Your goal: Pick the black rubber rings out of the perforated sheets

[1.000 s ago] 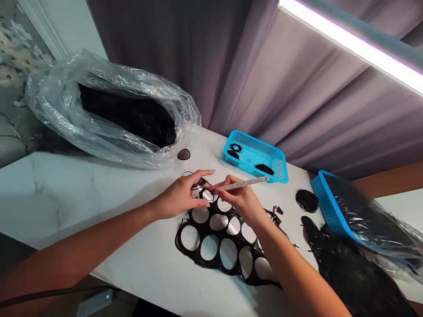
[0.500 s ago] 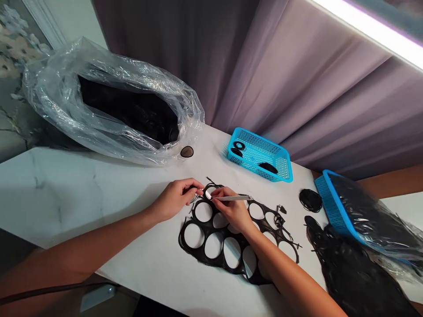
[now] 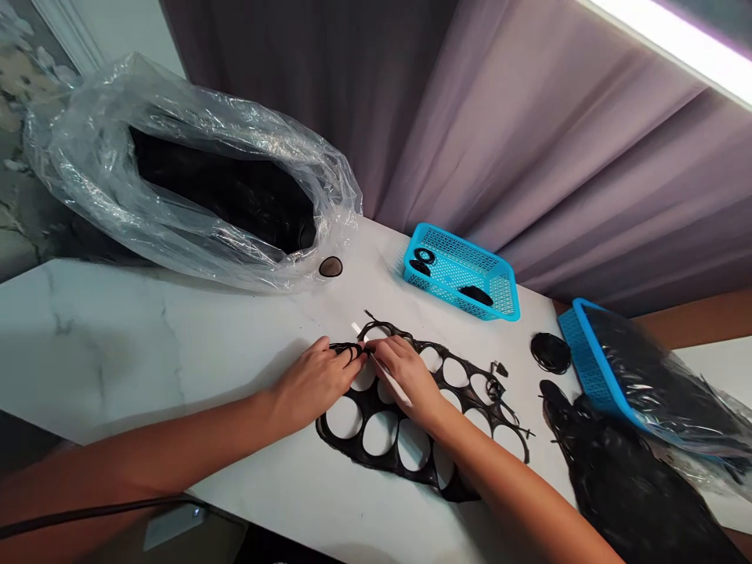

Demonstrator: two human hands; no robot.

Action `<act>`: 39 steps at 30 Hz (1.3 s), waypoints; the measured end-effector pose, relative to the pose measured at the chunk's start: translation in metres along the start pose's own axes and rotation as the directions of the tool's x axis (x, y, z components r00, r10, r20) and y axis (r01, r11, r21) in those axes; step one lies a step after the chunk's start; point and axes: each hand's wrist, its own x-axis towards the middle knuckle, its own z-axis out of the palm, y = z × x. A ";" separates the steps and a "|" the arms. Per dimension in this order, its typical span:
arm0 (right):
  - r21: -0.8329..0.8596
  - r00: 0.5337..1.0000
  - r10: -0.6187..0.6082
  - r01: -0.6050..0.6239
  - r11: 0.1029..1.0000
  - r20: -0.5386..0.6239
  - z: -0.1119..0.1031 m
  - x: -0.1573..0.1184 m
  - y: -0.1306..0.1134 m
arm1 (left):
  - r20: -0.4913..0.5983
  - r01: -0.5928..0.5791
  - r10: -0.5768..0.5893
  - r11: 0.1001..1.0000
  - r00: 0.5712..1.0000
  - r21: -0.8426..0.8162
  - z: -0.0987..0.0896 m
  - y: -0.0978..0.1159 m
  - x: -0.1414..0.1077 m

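Observation:
A black sheet with rows of large round holes (image 3: 371, 406) lies flat on the white table under my hands. My left hand (image 3: 320, 380), at its upper left corner, is closed on a bundle of thin black strands (image 3: 345, 348) that loops over the fingers. Beside it, my right hand (image 3: 406, 372) has its fingertips pressed together against the end of the strands. A slim pale tool (image 3: 395, 382) lies along that hand's palm side; its kind does not show. A small white piece (image 3: 356, 330) sits just beyond the left fingertips.
At the back left is a clear plastic bag (image 3: 247, 117) of black material, with a dark oval piece (image 3: 330, 266) by it. A blue basket (image 3: 511, 305) holds a few black pieces. Farther right are a black coil (image 3: 551, 353), another blue basket (image 3: 579, 356) and a black heap (image 3: 623, 486).
My left hand has moved a little right and now holds black strands in view. The tool in my right hand has turned from pointing right to lying down along the palm.

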 end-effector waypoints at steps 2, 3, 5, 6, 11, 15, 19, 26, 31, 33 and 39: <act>0.040 0.999 0.048 -0.048 0.998 0.000 -0.003 0.002 0.001 | -0.003 0.004 -0.004 1.000 1.000 0.012 0.001 0.001 0.000; 0.096 0.995 0.100 -0.099 0.990 -0.007 -0.005 0.002 0.002 | -0.004 0.009 -0.009 1.000 1.000 0.012 0.001 0.001 -0.001; 0.229 0.982 0.190 -0.186 0.956 0.006 -0.008 0.003 0.005 | 0.001 0.026 -0.026 1.000 1.000 -0.005 0.000 0.001 -0.001; 0.288 0.977 0.212 -0.209 0.935 0.018 -0.010 0.003 0.007 | 0.005 0.036 -0.036 0.999 0.999 -0.020 0.000 0.002 -0.001; 0.438 0.966 0.258 -0.241 0.866 0.021 -0.011 0.001 0.011 | 0.029 0.080 -0.078 0.995 0.996 -0.064 -0.004 0.003 -0.001; 0.445 0.962 0.271 -0.250 0.860 0.016 -0.010 0.002 0.008 | 0.034 0.075 -0.074 0.997 0.997 -0.035 -0.005 0.004 0.000; 0.384 0.969 0.247 -0.223 0.896 -0.013 -0.009 0.004 0.005 | 0.017 0.034 -0.035 0.999 0.999 0.022 -0.006 0.004 0.000; 0.129 0.990 0.126 -0.118 0.985 -0.058 -0.004 0.000 0.003 | 0.016 0.042 -0.042 0.999 0.999 -0.010 -0.002 0.005 -0.001; -0.040 0.997 -0.065 0.067 0.997 0.050 0.004 -0.004 -0.003 | 0.032 0.035 -0.034 0.999 0.999 -0.028 0.002 0.005 -0.003; -0.099 0.997 -0.070 0.073 0.992 0.039 -0.002 -0.001 0.003 | 0.032 0.043 -0.042 0.999 0.999 -0.031 0.002 0.006 -0.003; -0.193 0.780 0.163 -0.342 0.920 -0.604 -0.077 0.012 0.053 | 0.039 0.096 -0.094 0.993 0.995 -0.065 -0.005 0.002 -0.001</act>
